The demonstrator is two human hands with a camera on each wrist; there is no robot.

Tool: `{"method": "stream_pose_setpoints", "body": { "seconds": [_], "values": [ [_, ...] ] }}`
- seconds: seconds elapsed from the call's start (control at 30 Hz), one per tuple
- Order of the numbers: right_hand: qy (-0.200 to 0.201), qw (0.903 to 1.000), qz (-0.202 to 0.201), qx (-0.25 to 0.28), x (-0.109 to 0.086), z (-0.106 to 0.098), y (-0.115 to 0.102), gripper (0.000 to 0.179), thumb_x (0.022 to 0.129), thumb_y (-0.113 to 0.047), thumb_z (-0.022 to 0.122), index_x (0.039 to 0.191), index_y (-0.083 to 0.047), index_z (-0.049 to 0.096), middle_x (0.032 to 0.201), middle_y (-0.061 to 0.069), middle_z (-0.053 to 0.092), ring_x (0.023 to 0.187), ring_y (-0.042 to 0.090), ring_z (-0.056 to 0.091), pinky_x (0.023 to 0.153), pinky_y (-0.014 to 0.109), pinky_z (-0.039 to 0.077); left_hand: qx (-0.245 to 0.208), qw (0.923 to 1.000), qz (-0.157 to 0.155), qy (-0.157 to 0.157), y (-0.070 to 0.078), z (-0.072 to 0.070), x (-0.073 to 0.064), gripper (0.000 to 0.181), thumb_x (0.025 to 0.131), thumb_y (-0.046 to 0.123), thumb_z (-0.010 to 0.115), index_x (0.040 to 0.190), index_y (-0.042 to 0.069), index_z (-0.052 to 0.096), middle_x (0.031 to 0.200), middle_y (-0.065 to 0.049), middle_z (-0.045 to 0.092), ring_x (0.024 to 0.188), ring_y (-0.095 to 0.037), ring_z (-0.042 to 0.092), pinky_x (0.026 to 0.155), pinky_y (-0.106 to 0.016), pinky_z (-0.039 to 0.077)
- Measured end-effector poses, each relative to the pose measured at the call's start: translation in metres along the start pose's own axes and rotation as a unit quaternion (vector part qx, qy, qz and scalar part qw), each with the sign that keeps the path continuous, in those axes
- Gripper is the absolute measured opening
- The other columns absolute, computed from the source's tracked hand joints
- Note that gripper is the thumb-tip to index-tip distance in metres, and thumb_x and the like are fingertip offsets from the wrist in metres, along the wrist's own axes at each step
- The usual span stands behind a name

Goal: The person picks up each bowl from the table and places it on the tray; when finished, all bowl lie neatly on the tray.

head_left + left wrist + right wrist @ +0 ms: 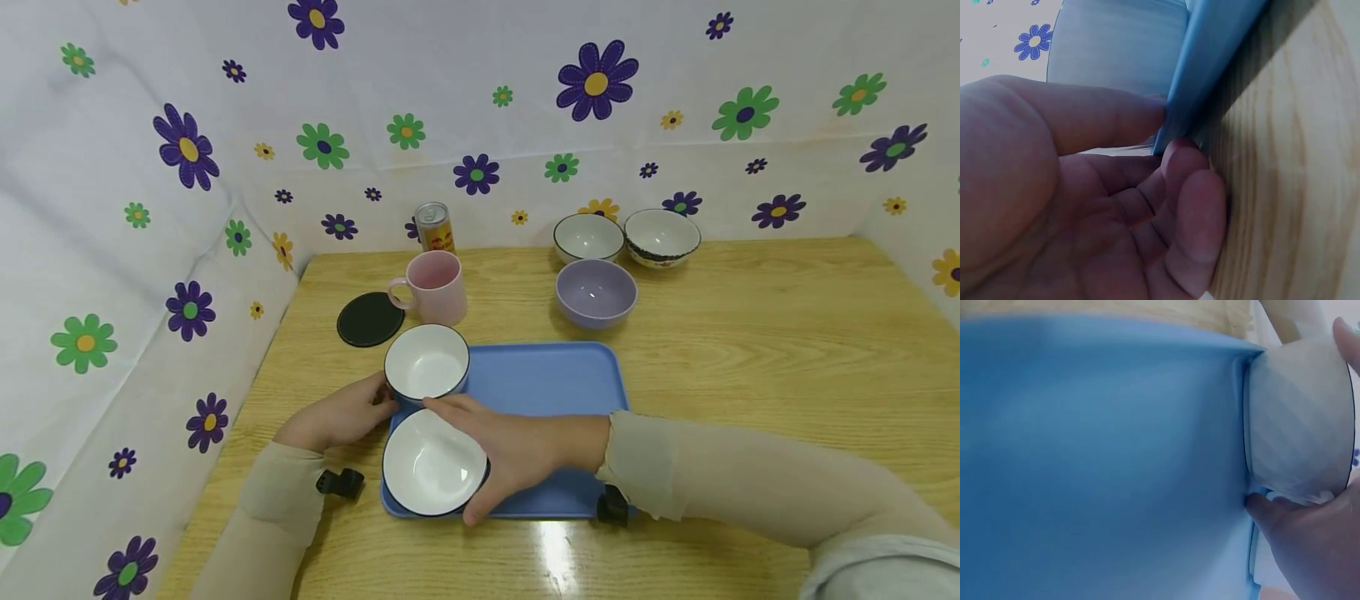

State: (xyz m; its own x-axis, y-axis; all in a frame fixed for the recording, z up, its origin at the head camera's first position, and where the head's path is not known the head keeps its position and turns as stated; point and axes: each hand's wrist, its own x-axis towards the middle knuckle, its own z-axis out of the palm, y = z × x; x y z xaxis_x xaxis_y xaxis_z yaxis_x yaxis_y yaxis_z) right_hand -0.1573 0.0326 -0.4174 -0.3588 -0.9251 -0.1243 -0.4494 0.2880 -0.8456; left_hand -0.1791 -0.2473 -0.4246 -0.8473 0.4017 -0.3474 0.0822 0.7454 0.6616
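A white-lined bowl with a dark rim (431, 462) stands at the front left of the blue tray (551, 379). My right hand (517, 450) grips this bowl from its right side, thumb toward the front and fingers at the back. The right wrist view shows the bowl's pale faceted outer wall (1297, 419). Behind it, a second white-lined bowl (426, 362) sits at the tray's back left corner. My left hand (348, 414) pinches the tray's left rim (1194, 69), its thumb on the rim and its fingers curled at the outer side.
A pink mug (438, 292), a black round coaster (371, 319) and a drink can (435, 227) stand behind the tray on the wooden table (750, 358). Farther right are a purple bowl (596, 293), a white bowl (588, 237) and a patterned bowl (662, 236). A flowered cloth (450, 83) hangs behind.
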Motion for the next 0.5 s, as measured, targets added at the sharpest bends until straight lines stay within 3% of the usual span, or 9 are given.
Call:
{"method": "stream_pose_setpoints", "body": {
  "seconds": [0.23, 0.37, 0.5],
  "values": [
    [-0.036, 0.9977, 0.025, 0.052, -0.01, -0.011, 0.0, 0.119, 0.084, -0.051, 0.078, 0.159, -0.036, -0.013, 0.166, -0.008, -0.007, 0.152, 0.014, 0.0, 0.119, 0.05, 0.018, -0.003, 1.0, -0.007, 0.0, 0.0, 0.002, 0.001, 0.032, 0.104, 0.013, 0.051, 0.134, 0.003, 0.045, 0.095, -0.006, 0.052, 0.09, -0.022, 0.052, 0.078, -0.037, 0.042],
    [-0.042, 0.9955, 0.021, 0.082, -0.015, -0.02, 0.001, 0.116, 0.087, -0.049, 0.076, 0.16, -0.033, -0.012, 0.167, -0.007, -0.001, 0.15, 0.013, 0.016, 0.117, 0.04, 0.029, -0.004, 1.0, -0.006, 0.001, 0.002, 0.001, 0.0, 0.034, 0.104, 0.013, 0.051, 0.135, 0.001, 0.045, 0.096, -0.007, 0.053, 0.092, -0.023, 0.052, 0.08, -0.039, 0.042],
    [-0.041, 0.9974, 0.022, 0.055, -0.025, -0.03, 0.002, 0.109, 0.089, -0.041, 0.077, 0.162, -0.03, -0.003, 0.166, -0.01, 0.006, 0.147, 0.014, 0.028, 0.113, 0.036, 0.036, 0.0, 1.0, -0.007, 0.001, 0.002, 0.0, -0.001, 0.033, 0.104, 0.014, 0.051, 0.135, 0.002, 0.045, 0.097, -0.007, 0.053, 0.094, -0.024, 0.052, 0.082, -0.04, 0.042]
  ]
}}
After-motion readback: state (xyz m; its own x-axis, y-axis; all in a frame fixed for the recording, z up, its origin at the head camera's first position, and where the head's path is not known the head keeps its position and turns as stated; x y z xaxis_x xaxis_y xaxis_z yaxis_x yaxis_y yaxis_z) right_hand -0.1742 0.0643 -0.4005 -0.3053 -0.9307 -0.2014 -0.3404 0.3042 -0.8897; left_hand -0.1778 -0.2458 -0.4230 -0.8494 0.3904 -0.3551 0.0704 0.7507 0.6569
